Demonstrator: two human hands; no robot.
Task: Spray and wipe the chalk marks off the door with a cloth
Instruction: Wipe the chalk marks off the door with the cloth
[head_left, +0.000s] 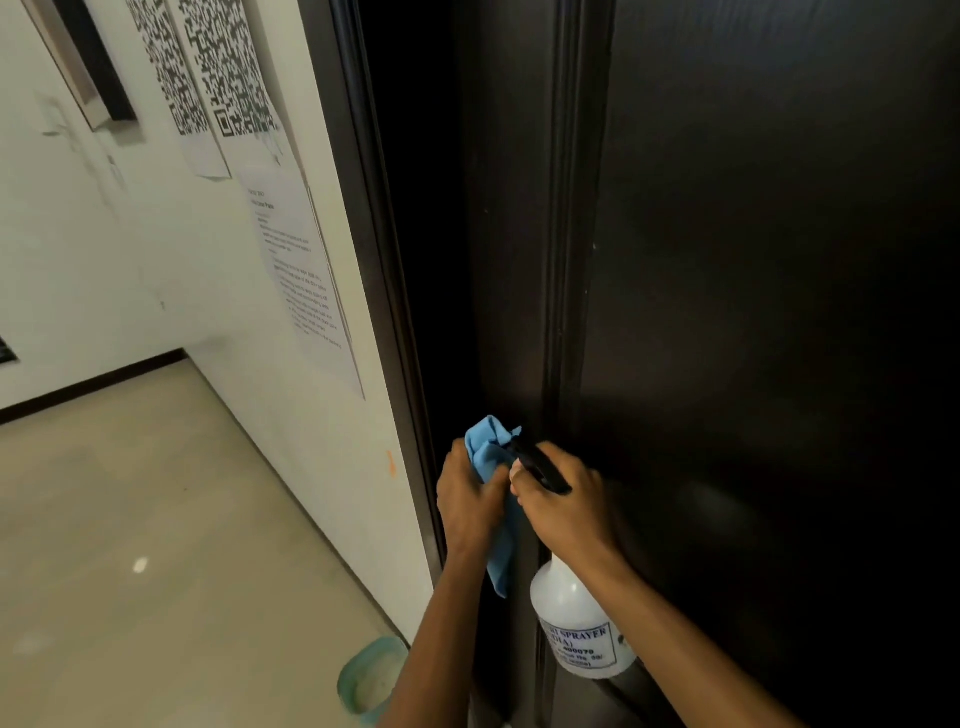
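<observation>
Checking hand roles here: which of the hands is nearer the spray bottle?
Right. The right hand grips the spray bottle at its black trigger head; the left hand holds the blue cloth just beside it.

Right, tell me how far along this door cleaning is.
Done: the dark door shows no plain chalk marks, only faint specks. In hand: the left hand holds the blue cloth at the door's edge; the right hand grips the spray bottle. Left: wiping, wherever marks remain unseen.
</observation>
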